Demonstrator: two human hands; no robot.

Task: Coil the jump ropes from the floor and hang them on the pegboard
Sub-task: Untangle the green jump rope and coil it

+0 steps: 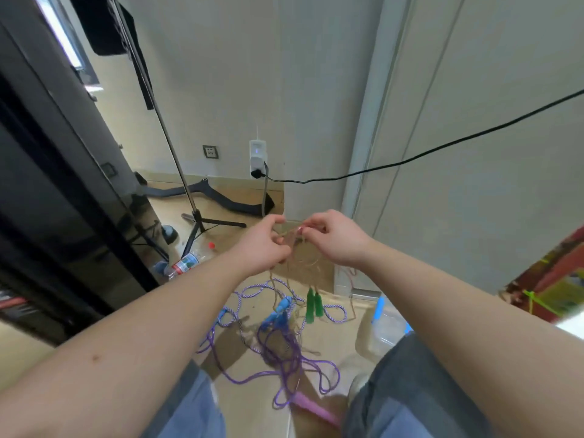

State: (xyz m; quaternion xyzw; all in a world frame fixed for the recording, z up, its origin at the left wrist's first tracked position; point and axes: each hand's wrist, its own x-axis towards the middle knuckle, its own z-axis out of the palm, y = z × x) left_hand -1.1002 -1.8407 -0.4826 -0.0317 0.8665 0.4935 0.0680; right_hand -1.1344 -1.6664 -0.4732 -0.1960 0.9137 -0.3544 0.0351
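Note:
Both my hands are raised in front of me and pinch a thin tan jump rope (305,263). My left hand (264,245) grips its gathered loops, my right hand (335,240) pinches a strand beside them. The rope's two green handles (314,306) dangle below the hands. On the wooden floor lie a purple-and-white braided rope with blue handles (278,311) and a purple plastic rope (284,365) with a pink handle (313,407), tangled together. No pegboard is in view.
A tripod stand (197,222) rises at the left by a dark cabinet (63,200). A plastic bottle (185,263) lies on the floor. A black cable (410,158) runs from a wall plug (257,159) across the right. A clear container (384,330) stands near my right leg.

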